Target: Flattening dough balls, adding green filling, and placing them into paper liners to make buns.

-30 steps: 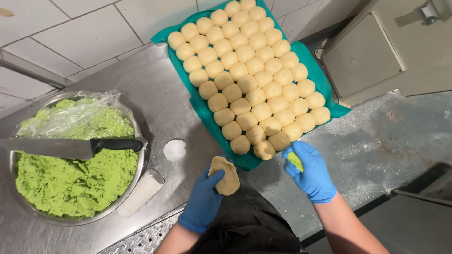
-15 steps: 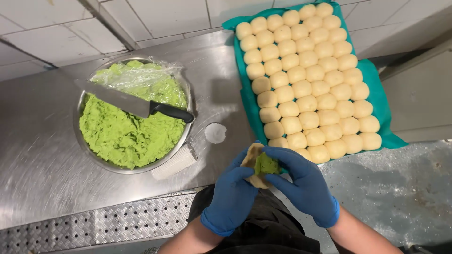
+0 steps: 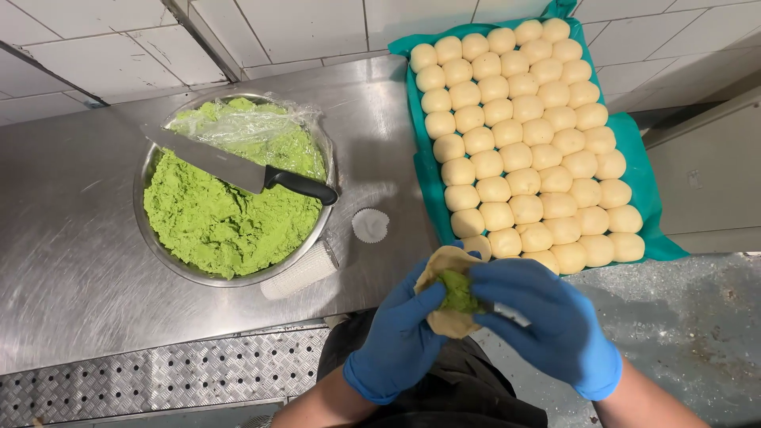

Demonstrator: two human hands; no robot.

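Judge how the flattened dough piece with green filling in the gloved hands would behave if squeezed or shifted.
The dough piece looks soft and floppy: it cups over the left hand. The green filling, a moist-looking lump, would probably smear under the right hand. The thin rim may tear if pulled.

We note that the right hand (image 3: 547,325) covers the right side of the flattened dough piece (image 3: 445,317) and part of the green filling (image 3: 458,292), so we cannot tell how far the dough is folded. The teal tray (image 3: 646,214) runs off the top edge, and its surface is almost wholly hidden under dough balls (image 3: 523,135). Both forearms are cut off at the bottom edge, and the knife (image 3: 238,166) tip lies under crumpled plastic wrap (image 3: 238,123).
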